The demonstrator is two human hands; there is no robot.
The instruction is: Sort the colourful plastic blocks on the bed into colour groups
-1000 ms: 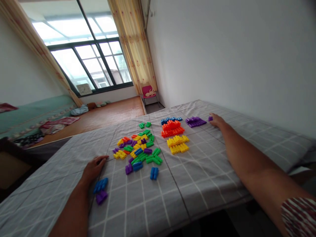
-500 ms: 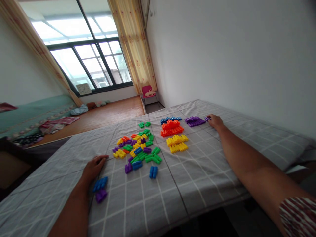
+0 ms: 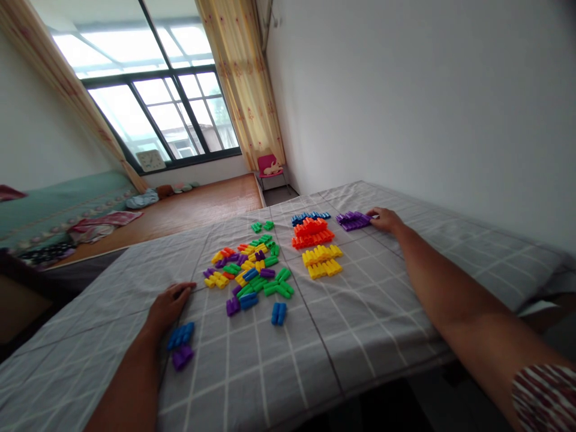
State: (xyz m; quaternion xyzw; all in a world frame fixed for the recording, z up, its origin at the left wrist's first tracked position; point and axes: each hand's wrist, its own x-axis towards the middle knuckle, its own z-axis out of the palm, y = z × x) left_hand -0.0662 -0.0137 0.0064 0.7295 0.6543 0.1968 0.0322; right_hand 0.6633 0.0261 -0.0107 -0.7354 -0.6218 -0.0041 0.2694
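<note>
At the right end of the row of purple plastic tube blocks (image 3: 353,221), my right hand (image 3: 384,220) pinches a purple block, mostly hidden by its fingers, against the row. My left hand (image 3: 170,305) lies on the grey checked cloth (image 3: 306,360) with its fingers stretched forward, holding nothing. Just beside its wrist are some blue blocks (image 3: 180,336) and purple blocks (image 3: 182,357). Between the hands spreads a loose pile of green, yellow, purple, blue and orange blocks (image 3: 256,270). Rows of yellow (image 3: 322,261), orange (image 3: 312,234) and dark blue blocks (image 3: 310,218) stand right of it.
A single blue block pair (image 3: 278,314) lies nearer the front edge of the cloth. Two small green pieces (image 3: 262,227) sit behind the pile. A white wall (image 3: 427,108) runs along the right side. Farther off are a pink chair (image 3: 269,165) and a wooden platform (image 3: 202,201).
My right hand has moved slightly left, bringing the purple block from just beside the purple row up against its end. The left hand stays in place.
</note>
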